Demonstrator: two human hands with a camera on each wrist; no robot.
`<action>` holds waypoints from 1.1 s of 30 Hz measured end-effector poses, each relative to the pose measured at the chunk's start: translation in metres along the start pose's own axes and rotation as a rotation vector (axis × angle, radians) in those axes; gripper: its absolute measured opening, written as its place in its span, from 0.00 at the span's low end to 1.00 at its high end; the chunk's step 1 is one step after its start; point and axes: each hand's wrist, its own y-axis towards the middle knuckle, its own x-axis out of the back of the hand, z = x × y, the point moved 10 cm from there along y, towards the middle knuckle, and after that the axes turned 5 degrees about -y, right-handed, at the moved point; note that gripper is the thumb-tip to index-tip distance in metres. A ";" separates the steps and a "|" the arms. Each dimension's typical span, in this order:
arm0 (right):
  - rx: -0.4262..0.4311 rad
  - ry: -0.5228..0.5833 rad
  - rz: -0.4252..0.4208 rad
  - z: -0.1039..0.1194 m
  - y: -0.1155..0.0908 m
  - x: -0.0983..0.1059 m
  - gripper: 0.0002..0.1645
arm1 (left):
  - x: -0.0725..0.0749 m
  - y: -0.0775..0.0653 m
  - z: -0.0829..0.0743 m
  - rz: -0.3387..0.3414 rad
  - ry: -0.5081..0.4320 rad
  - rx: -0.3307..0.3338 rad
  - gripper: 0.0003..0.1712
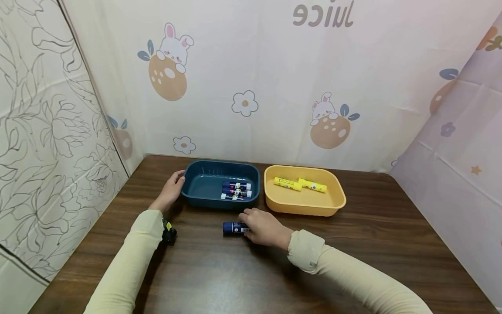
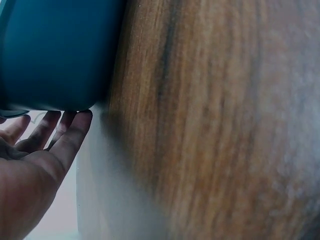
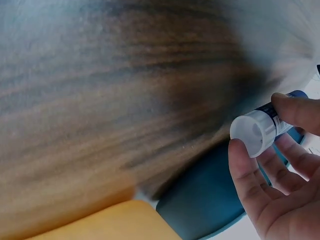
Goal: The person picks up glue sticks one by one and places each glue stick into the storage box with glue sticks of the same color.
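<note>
My right hand [image 1: 266, 227] pinches a dark blue glue stick [image 1: 234, 228] between thumb and fingers, low over the table in front of the trays. In the right wrist view the white end [image 3: 254, 134] of the glue stick faces the camera. At the left end of the dark blue tray [image 1: 211, 203], my left hand [image 1: 171, 190] rests against the outer wall. The left wrist view has its fairly straight fingers [image 2: 70, 140] touching the tray's side. Several blue glue sticks [image 1: 236, 192] with white ends lie in the right half of that tray.
Right beside the blue tray stands a yellow tray [image 1: 306, 209] holding two yellow glue sticks [image 1: 288, 184]. Both trays stand toward the back of the brown wooden table [image 1: 211, 279]. A printed curtain [image 1: 243, 61] hangs behind it. A black device [image 1: 169, 232] sits at my left wrist.
</note>
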 end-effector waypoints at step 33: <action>-0.096 -0.047 -0.102 -0.036 0.020 0.066 0.20 | 0.000 -0.001 -0.001 0.004 0.031 0.014 0.29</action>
